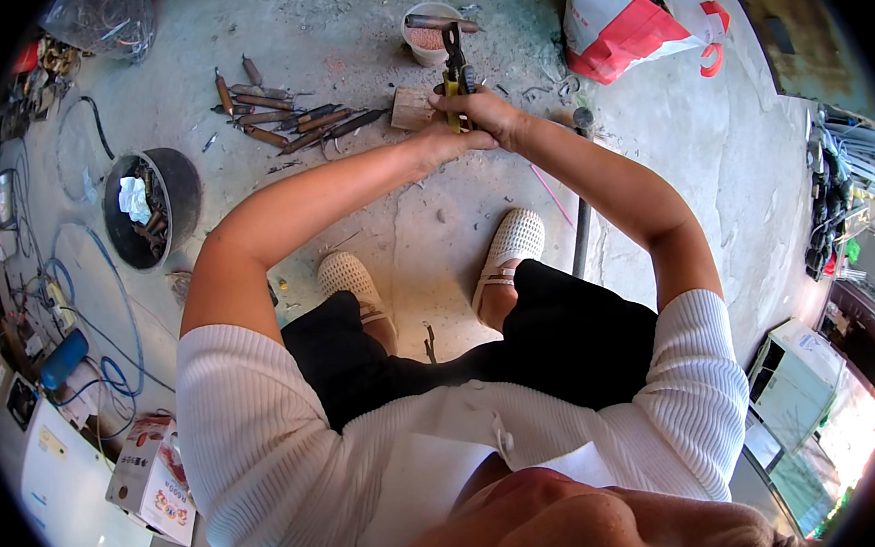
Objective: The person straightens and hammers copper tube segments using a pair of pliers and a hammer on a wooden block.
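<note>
My left hand [445, 145] and my right hand [488, 112] are closed around the yellow and black handles of pliers [454, 77]. The pliers' jaws meet a rusty brown cylinder [422, 22] over a white cup of pinkish granules [425, 44]; whether they grip it is hard to tell. Just left of my hands, a wooden block [407, 109] rests on the concrete floor. Farther left lies a loose pile of several similar dark, rusty cylinders [298, 122].
A black bucket of scrap [183, 209] stands at left, among hoses, cables and a cardboard box [144, 477]. A red-and-white bag [613, 27] sits at top right. A metal bar [583, 224] lies beside my right foot. Clutter and appliances line the right edge.
</note>
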### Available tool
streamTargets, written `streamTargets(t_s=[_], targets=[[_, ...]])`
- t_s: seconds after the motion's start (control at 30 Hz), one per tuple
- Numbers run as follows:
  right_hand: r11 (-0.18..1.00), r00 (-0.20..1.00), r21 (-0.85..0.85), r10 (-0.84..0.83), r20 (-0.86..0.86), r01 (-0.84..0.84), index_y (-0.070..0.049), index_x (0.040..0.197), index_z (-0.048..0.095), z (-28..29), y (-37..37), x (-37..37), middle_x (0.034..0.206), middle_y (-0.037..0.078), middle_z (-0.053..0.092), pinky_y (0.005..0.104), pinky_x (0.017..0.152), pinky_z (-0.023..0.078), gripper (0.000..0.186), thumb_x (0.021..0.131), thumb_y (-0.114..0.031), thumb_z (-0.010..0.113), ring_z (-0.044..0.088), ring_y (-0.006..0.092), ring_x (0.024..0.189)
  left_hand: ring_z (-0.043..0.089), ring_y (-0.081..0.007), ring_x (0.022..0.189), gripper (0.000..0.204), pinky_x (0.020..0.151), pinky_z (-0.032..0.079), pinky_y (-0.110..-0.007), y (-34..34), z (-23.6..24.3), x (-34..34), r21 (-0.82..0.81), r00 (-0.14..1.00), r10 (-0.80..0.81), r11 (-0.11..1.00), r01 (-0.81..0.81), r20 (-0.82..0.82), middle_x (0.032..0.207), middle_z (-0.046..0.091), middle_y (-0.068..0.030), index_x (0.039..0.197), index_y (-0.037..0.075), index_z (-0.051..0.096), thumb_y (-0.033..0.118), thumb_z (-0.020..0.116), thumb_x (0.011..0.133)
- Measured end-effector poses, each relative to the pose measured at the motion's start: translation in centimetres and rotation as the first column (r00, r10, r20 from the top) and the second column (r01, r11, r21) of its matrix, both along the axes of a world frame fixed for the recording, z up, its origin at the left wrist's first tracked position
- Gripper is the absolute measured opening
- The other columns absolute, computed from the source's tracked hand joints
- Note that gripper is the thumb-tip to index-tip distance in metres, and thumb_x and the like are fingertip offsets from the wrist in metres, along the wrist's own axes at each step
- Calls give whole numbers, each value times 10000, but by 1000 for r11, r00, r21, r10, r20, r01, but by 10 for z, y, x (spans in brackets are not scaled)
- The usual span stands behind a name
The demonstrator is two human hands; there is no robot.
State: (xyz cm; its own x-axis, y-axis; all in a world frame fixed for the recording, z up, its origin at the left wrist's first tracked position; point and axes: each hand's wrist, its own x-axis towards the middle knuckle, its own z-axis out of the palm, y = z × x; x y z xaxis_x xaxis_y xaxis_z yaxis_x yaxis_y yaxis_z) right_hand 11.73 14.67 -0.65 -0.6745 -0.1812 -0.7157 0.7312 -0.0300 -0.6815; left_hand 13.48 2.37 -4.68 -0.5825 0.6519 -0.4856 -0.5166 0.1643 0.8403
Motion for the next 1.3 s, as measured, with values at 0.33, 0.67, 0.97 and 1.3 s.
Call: streamTargets(t_s=[0.33, 0.67, 0.97, 1.3], targets=[[984, 987, 160, 97, -126, -76, 27, 1105, 560, -15, 4, -2, 995, 110, 625, 302, 814, 472, 370, 839, -220, 634, 591, 180, 892, 556, -135, 897, 550, 777, 458, -281, -5, 19, -6, 92, 997, -83, 992, 83, -1, 990, 588, -50, 1142, -2, 500, 280, 724, 726], [942, 973, 316, 167, -157, -111, 23, 965, 600, -17, 4, -6, 872, 127, 652, 347, 722, 494, 319, 830, -265, 615, 622, 220, 784, 492, -92, 633, 435, 548, 422, -233, -4, 20, 0, 75, 1000, 6, 997, -4, -29, 788, 539, 5, 995, 54, 539, 305, 728, 695], [891, 951, 444, 212, -225, -93, 6, 957, 621, -21, 3, -9, 845, 143, 655, 361, 713, 489, 306, 805, -260, 609, 624, 228, 765, 471, -76, 590, 424, 462, 381, -225, -2, 8, 6, 90, 991, 95, 992, -87, -98, 756, 504, 20, 987, 65, 518, 306, 719, 701], [961, 971, -142, 232, -54, -237, -13, 1014, 534, 18, 12, -11, 875, 117, 600, 331, 592, 498, 336, 872, -308, 612, 603, 198, 702, 483, -62, 571, 432, 508, 406, -200, -11, 32, -7, 78, 999, 35, 996, -35, 0, 784, 528, 23, 984, 77, 553, 436, 667, 771]])
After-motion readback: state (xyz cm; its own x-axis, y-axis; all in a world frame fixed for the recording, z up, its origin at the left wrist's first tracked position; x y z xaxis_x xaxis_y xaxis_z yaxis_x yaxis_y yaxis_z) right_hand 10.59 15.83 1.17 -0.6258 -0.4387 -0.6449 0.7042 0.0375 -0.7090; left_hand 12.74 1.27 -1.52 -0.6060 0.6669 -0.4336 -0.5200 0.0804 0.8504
